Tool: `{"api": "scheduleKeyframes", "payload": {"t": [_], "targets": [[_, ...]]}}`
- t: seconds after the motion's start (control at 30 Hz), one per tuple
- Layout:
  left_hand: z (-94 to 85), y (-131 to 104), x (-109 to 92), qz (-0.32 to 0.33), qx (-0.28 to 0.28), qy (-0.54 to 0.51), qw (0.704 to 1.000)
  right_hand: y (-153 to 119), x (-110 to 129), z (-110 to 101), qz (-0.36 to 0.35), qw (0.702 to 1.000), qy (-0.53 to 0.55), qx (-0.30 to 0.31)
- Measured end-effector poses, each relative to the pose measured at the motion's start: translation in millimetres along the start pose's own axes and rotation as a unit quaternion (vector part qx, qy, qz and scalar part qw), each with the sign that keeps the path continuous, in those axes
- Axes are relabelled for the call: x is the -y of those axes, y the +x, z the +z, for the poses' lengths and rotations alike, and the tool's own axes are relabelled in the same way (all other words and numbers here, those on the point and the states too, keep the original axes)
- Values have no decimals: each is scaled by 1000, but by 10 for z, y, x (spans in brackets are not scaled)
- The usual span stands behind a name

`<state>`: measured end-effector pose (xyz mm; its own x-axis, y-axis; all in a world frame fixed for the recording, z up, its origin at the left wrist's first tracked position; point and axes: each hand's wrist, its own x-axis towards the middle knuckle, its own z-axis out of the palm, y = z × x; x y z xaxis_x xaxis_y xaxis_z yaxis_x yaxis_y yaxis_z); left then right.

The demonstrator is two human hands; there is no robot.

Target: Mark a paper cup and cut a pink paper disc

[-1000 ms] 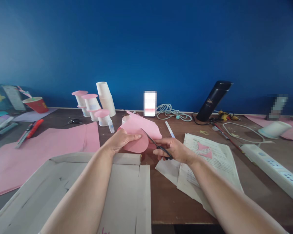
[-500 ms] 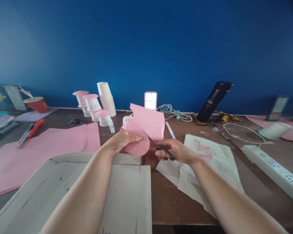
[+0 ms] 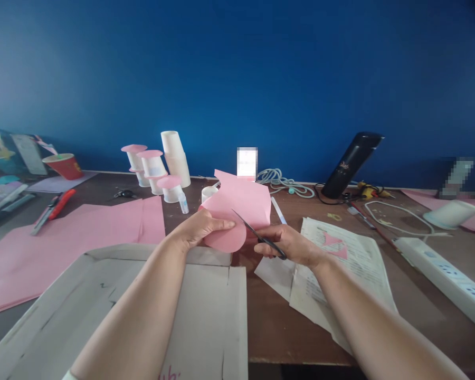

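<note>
My left hand point(image 3: 206, 227) pinches a sheet of pink paper point(image 3: 245, 198), thumb on top. The paper's near edge is cut to a rounded curve, and its far part stands up with an angular notch. Black-handled scissors point(image 3: 267, 243) are gripped in my right hand point(image 3: 287, 243), their blades pointing up and left across the pink paper beside my left thumb. Whether the lower blade lies under the sheet I cannot tell. Behind the paper a white paper cup point(image 3: 209, 193) is partly hidden.
Paper cups with pink discs point(image 3: 154, 166) and stacked white cups point(image 3: 175, 158) stand at the back left. Pink sheets point(image 3: 91, 227) and a utility knife point(image 3: 55, 208) lie left. Cardboard point(image 3: 206, 311) is below my left arm. Right are printed pages point(image 3: 352, 274), a black flask point(image 3: 352, 163) and a power strip point(image 3: 447, 274).
The whole view has shifted slightly, so things appear a little farther right. Both hands keep their hold on the paper and scissors, with little visible change in the cut.
</note>
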<state>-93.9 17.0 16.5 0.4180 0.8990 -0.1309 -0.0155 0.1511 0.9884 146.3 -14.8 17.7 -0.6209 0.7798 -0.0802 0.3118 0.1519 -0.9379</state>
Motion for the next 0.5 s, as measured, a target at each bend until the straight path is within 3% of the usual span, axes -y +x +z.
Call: {"api": "scheduleKeyframes", "payload": {"t": [0.5], "targets": [[6, -2, -12, -13, -8, 16, 1000, 14, -17, 14, -5, 1000, -27, -4]]}}
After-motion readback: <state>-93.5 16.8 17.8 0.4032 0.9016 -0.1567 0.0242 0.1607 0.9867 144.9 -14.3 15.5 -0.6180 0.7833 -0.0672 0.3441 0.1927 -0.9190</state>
